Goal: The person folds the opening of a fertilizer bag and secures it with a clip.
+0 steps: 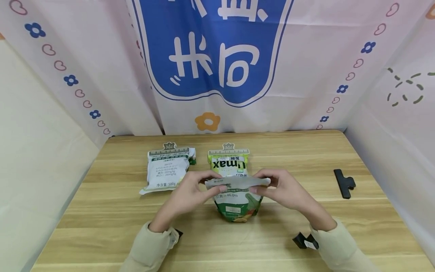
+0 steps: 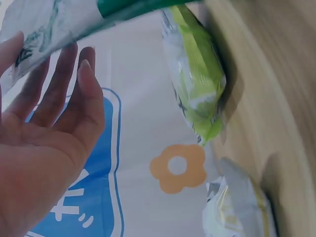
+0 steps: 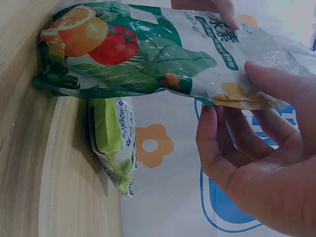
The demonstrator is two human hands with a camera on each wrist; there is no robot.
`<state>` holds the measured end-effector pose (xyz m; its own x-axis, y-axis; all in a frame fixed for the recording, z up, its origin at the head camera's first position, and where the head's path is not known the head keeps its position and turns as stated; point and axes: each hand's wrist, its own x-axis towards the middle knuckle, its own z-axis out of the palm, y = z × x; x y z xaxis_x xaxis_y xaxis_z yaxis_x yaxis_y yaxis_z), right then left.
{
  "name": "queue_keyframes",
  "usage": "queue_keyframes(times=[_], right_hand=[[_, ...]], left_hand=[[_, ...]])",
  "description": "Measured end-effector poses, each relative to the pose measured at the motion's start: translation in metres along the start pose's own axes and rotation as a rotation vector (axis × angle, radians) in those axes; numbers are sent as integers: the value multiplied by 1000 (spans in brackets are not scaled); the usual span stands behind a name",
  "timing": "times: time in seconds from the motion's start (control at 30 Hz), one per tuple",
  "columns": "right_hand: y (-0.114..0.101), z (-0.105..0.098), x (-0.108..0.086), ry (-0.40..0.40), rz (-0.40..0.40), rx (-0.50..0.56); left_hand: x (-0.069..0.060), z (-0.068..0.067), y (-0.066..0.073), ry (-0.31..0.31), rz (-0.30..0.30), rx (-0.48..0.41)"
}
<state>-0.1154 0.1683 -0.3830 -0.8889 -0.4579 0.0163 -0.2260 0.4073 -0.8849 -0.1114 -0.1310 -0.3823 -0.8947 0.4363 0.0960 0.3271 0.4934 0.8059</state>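
A green and white fertilizer bag (image 1: 234, 204) with fruit and vegetable pictures stands upright on the table in front of me. My left hand (image 1: 190, 190) pinches the left end of its top edge, thumb on the near side and fingers behind. My right hand (image 1: 285, 190) pinches the right end the same way. In the right wrist view, the bag's front (image 3: 133, 54) shows an orange and a tomato. Just behind it lies a lime-green bag (image 1: 225, 163), partly hidden, with a decorated clip (image 1: 229, 149) across its far end.
To the left lies a white bag (image 1: 166, 170), its far end under another decorated clip (image 1: 169, 150). A black bag clip (image 1: 344, 184) lies on the right side of the wooden table (image 1: 299, 151). A printed curtain (image 1: 292, 109) hangs behind the table.
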Motion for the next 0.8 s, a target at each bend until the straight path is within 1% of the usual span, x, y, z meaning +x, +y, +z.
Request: queue_keyframes(times=[0.07, 0.13, 0.27, 0.4, 0.53, 0.67, 0.8], right_hand=[[1, 0, 0, 5, -10, 2], [1, 0, 0, 9, -21, 4], [2, 0, 0, 9, -36, 22], [1, 1, 0, 2, -44, 50], [0, 1, 0, -1, -52, 63], [0, 0, 0, -15, -63, 89], [2, -1, -1, -29, -37, 101]], left_hand=[[3, 0, 0, -6, 31, 27], [5, 0, 0, -12, 61, 30], [8, -1, -1, -15, 108, 10], [7, -2, -2, 0, 137, -13], [6, -3, -3, 1, 133, -22], [4, -2, -4, -1, 116, -33], [3, 0, -5, 10, 80, -64]])
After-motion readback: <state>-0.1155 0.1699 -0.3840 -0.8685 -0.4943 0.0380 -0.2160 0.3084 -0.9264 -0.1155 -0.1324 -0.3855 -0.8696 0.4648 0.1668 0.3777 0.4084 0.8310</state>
